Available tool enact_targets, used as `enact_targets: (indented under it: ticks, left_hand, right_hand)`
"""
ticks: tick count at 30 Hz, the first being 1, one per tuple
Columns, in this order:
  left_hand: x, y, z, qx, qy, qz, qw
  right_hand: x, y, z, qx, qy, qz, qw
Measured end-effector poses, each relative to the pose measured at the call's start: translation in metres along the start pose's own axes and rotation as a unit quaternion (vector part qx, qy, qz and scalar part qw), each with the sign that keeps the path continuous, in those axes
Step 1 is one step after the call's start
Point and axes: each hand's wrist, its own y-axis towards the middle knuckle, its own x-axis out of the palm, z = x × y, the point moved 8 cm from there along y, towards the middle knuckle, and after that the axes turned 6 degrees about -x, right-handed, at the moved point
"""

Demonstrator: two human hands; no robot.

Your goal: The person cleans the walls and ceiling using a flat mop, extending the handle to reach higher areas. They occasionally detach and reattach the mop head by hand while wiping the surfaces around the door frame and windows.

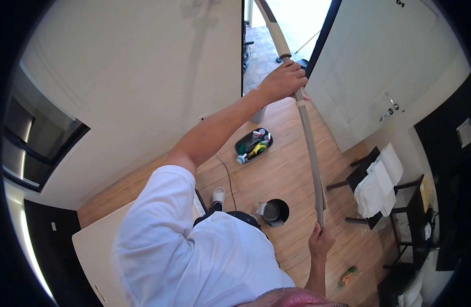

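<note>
A long grey and beige pole runs from the top of the view down the right side of my body. Its upper part is thicker and beige, with a dark patch near the top edge. Up by the doorway my left hand is closed around it, with that arm stretched out ahead. My right hand grips its lower end, near my right side. What the pole's far end carries lies outside the view.
On the wooden floor stand a black caddy of bottles and a dark bin. A cable trails nearby. White cloths lie on a chair at right. The white door stands open; a green-orange item is on the floor.
</note>
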Motion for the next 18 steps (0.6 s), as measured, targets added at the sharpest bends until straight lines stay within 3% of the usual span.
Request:
enact_targets:
  ticks: [10, 14, 18]
  left_hand:
    - [-0.005, -0.001, 0.006, 0.02, -0.031, -0.017, 0.999]
    - [-0.002, -0.001, 0.004, 0.018, -0.016, 0.017, 1.0]
    - [-0.002, -0.001, 0.007, 0.018, -0.039, 0.013, 0.999]
  right_hand:
    - [-0.007, -0.005, 0.004, 0.017, 0.001, -0.017, 1.0]
    - [-0.011, -0.001, -0.006, 0.015, 0.012, -0.007, 1.0]
    - [-0.01, -0.01, -0.006, -0.004, -0.042, 0.006, 0.999]
